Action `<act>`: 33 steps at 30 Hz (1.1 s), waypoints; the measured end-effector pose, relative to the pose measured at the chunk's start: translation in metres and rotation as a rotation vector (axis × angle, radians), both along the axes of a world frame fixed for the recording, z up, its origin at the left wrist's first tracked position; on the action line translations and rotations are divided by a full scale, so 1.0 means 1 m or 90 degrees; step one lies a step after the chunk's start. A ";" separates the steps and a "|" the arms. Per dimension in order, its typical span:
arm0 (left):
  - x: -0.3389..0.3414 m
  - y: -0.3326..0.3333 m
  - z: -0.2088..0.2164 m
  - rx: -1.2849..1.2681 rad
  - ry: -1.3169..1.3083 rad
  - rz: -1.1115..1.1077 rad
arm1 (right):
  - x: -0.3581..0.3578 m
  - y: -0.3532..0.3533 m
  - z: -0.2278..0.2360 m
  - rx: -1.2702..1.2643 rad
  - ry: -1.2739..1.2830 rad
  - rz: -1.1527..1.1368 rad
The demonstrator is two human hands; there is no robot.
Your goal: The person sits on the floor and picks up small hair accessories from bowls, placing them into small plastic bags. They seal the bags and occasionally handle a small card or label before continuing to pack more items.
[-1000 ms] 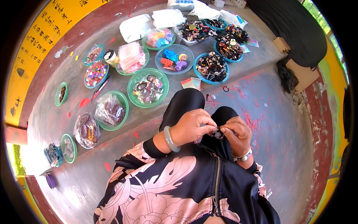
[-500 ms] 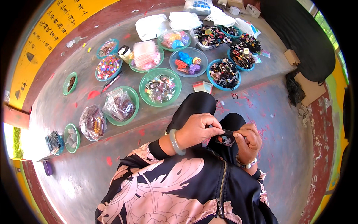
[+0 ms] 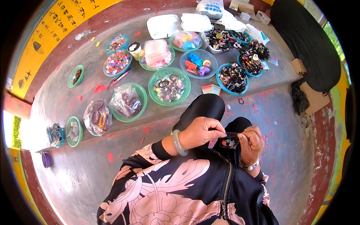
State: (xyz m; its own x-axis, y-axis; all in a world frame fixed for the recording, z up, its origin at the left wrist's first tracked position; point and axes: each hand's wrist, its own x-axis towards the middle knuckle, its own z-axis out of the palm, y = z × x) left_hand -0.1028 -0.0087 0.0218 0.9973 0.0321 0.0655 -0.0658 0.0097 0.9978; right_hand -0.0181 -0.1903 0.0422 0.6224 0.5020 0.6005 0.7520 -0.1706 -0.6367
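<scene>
Above my lap, a small clear plastic bag (image 3: 228, 143) is stretched between my two hands. Colourful little pieces, too small to name, show inside it. My left hand (image 3: 199, 134) pinches one end of the bag's top edge between thumb and fingers. The other end is gripped by my right hand (image 3: 252, 146), its fingers curled and thumb pressed on the edge. Just beyond my knees, a green bowl (image 3: 152, 93) holds small clear packets with dark hair ties and coloured bits.
On the raised ledge stand a blue basket (image 3: 245, 90) of dark hair ties, a clear bowl (image 3: 215, 71) of colourful clips, a stack of clear bags (image 3: 156, 52) and a green bowl (image 3: 143, 107) with bagged brown items. A red utility knife (image 3: 118, 80) lies nearby.
The whole scene has shifted slightly right in the picture. Both hands keep their grip on the bag, which now tilts a little and shows more of its contents.
</scene>
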 end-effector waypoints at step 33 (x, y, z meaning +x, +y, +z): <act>0.039 0.188 -0.273 -0.247 0.220 0.780 | 0.064 0.007 -0.089 -0.039 0.569 0.055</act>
State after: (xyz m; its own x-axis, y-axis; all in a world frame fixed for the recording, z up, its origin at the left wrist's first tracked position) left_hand -0.0635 0.1793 -0.2517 0.2747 0.8738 -0.4014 0.0180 0.4127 0.9107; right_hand 0.0459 -0.1831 -0.0467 0.8027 0.5844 -0.1192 -0.0083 -0.1888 -0.9820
